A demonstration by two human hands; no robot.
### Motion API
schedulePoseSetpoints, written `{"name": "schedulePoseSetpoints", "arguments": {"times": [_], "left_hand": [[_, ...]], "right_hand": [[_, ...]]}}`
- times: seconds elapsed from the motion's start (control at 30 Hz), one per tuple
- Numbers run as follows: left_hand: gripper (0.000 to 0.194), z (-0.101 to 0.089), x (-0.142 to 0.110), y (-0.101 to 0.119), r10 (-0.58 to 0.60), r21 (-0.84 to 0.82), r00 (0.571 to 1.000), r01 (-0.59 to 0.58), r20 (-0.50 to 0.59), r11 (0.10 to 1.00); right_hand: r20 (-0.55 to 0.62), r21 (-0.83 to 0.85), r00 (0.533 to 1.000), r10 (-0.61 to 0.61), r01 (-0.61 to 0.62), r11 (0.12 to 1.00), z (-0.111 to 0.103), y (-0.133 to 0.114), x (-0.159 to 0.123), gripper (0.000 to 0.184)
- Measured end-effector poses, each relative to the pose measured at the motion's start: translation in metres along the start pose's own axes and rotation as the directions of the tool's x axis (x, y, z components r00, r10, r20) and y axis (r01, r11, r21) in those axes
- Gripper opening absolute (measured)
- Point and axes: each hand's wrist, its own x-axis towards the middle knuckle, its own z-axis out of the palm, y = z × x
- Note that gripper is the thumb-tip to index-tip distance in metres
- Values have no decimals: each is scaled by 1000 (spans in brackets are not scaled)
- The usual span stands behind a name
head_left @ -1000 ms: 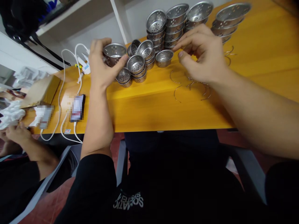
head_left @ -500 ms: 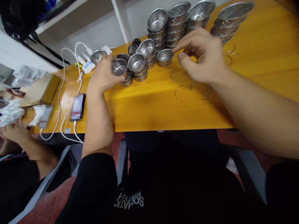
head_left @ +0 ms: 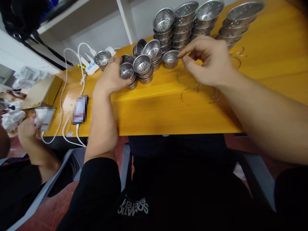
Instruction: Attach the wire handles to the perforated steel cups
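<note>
My left hand (head_left: 111, 76) is closed round the left side of a short stack of small perforated metal cups (head_left: 127, 71), thumb at the front and fingers behind. Against that stack's right side stands another small stack of cups (head_left: 142, 65). My right hand (head_left: 207, 61) is loosely curled, thumb and index finger slightly apart, with nothing between them. Its index fingertip is at the rim of a single low perforated cup (head_left: 170, 60); I cannot tell whether it touches. Below the right hand lie several thin curved wires (head_left: 185, 96).
Taller stacks of larger perforated cups (head_left: 185, 27) line the back of the yellow table (head_left: 156, 112). Left of my hand are a lone cup (head_left: 102, 58), a white power strip (head_left: 91, 68), cables and a phone (head_left: 80, 109). Another person's hand (head_left: 27, 128) is at far left.
My left hand and its cup stack have shifted slightly right, towards the neighbouring stack, baring more of the lone cup. My right hand has barely moved. The other person's hand has moved right.
</note>
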Motion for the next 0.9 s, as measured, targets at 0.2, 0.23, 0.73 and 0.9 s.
{"name": "schedulePoseSetpoints", "arguments": {"times": [0.2,0.23,0.73,0.9], "left_hand": [[73,-1,14,54,-34,204,997,47,-68,978],[69,1,16,64,7,240,998,9,-65,971],[12,127,27,129,256,-198,931,-208,259,958],[23,139,28,108,124,-254,962,-60,242,965]], "right_hand": [[8,-28,999,54,-54,998,1,10,-1,40],[8,-36,998,67,-66,997,1,13,-2,41],[-117,-34,986,121,-126,991,-23,-31,18,29],[-185,-153,975,121,-150,977,-44,-35,22,23]]}}
